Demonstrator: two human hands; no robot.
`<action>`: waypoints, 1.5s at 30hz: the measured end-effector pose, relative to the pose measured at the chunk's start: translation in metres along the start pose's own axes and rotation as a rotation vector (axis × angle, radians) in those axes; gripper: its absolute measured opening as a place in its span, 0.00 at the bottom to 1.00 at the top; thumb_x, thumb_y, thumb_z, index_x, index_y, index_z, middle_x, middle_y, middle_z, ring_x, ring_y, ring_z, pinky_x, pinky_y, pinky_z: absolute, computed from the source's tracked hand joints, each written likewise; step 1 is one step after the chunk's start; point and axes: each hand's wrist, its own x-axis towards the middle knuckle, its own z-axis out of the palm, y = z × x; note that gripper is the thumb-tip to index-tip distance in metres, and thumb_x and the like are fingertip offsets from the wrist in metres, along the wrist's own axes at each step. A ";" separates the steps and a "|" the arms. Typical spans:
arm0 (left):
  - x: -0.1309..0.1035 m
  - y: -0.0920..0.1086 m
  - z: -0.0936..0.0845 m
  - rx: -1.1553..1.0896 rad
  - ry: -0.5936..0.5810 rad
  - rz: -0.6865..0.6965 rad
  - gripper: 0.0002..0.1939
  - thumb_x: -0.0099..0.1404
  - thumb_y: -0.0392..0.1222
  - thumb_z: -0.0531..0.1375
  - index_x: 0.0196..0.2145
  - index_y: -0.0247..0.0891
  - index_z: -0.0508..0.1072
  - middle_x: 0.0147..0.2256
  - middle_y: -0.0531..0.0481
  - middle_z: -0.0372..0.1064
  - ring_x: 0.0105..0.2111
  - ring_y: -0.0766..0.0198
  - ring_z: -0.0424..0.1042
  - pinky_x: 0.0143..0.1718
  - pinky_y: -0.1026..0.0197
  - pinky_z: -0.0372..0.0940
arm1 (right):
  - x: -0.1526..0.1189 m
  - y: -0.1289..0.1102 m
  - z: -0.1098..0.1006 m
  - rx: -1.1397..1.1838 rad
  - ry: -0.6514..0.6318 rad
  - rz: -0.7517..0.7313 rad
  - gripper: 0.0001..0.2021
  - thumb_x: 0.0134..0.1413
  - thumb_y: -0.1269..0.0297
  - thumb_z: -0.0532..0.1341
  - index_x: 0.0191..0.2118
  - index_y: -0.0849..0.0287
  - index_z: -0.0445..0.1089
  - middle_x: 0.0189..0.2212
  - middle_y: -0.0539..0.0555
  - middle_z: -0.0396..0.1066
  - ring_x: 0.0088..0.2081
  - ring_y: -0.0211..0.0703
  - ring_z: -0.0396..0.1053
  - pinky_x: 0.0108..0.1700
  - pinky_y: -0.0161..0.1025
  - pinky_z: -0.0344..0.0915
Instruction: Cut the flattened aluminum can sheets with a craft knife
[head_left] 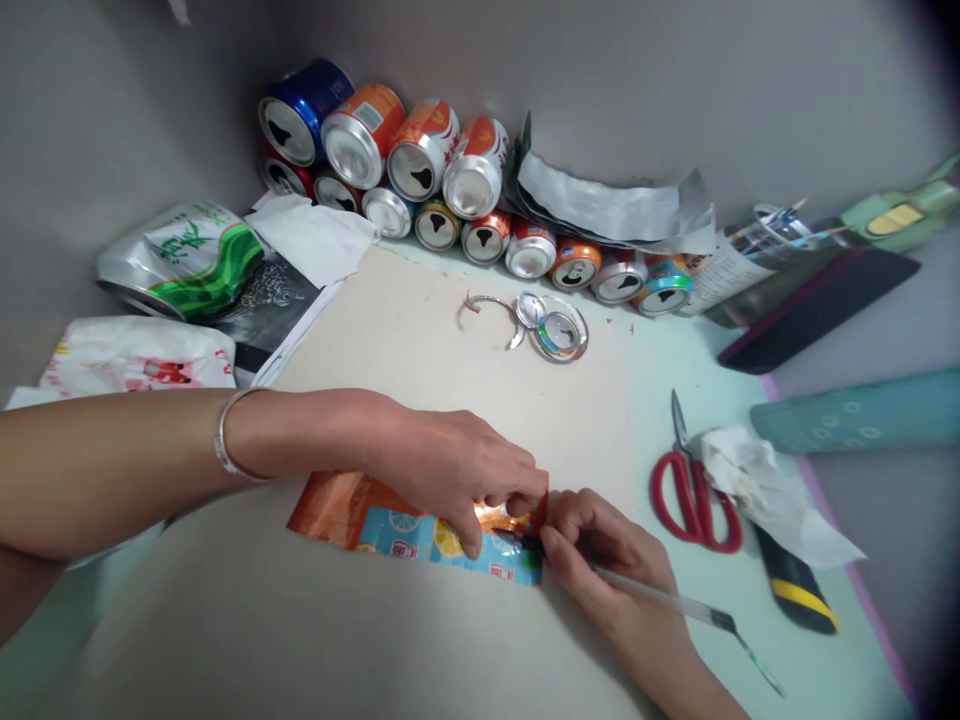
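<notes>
We see a flattened can sheet (420, 525) of thin printed metal, glossy orange and blue. Under it lies matt beige cardboard (420, 340), smooth and dull. The stacked drink cans (420, 150) are shiny aluminium, as are the cut-off can lids (555, 330). The scissors (694, 490) have steel blades and glossy red plastic handles. The tissue (765, 490) looks soft, crumpled paper; our bracelet (225, 435) gleams like silver.

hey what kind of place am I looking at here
Probably a home craft corner for cutting up drink cans: empty cans stacked against the wall, red scissors on the work mat, and a flattened can sheet under the left hand.
</notes>
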 end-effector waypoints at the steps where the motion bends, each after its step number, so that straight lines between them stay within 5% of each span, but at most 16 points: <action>1: 0.000 0.000 0.000 0.002 -0.002 0.000 0.24 0.61 0.37 0.72 0.35 0.45 0.56 0.40 0.56 0.65 0.38 0.62 0.66 0.37 0.61 0.57 | 0.000 -0.001 0.000 -0.003 -0.001 0.001 0.16 0.64 0.62 0.62 0.26 0.54 0.59 0.22 0.46 0.59 0.24 0.37 0.55 0.24 0.34 0.54; 33: 0.000 -0.002 0.002 0.012 0.020 0.009 0.24 0.61 0.36 0.72 0.35 0.45 0.56 0.39 0.57 0.65 0.38 0.63 0.67 0.38 0.62 0.58 | -0.001 -0.005 0.000 0.028 -0.030 0.013 0.16 0.62 0.65 0.63 0.26 0.55 0.58 0.22 0.46 0.59 0.24 0.36 0.53 0.24 0.33 0.53; 45: -0.001 0.005 -0.002 -0.011 -0.007 -0.024 0.22 0.62 0.27 0.66 0.35 0.45 0.56 0.38 0.57 0.64 0.38 0.64 0.66 0.37 0.63 0.57 | -0.002 -0.006 0.001 -0.007 -0.023 0.009 0.15 0.61 0.65 0.62 0.25 0.55 0.58 0.22 0.45 0.59 0.24 0.36 0.53 0.24 0.34 0.52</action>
